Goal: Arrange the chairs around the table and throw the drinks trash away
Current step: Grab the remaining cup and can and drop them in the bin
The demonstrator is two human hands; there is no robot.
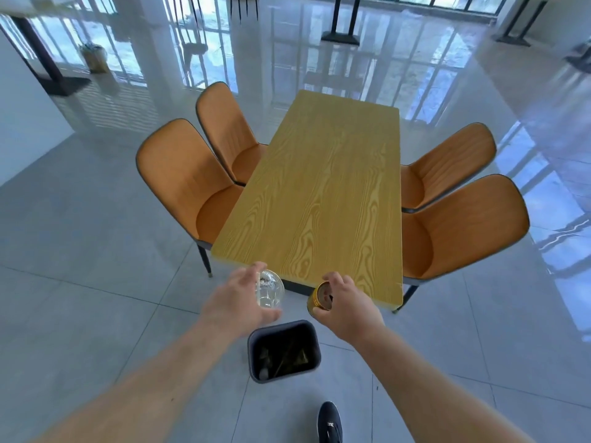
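My left hand (238, 298) grips a clear plastic cup (269, 289), held above the floor just in front of the table's near edge. My right hand (347, 303) holds a gold drinks can (319, 298) on its side. Both hover a little beyond the dark bin (256, 342), which stands on the floor below them with some rubbish inside. The wooden table (319, 193) has a bare top. Several orange chairs sit tucked against it: two on the left (179, 177) (224, 123), two on the right (463, 225) (454, 155).
Glossy tiled floor surrounds the table. My dark shoe (330, 423) is near the bottom edge, close to the bin. Black table pedestals (340, 33) stand far back by the windows, and a potted plant (94, 57) sits at the far left.
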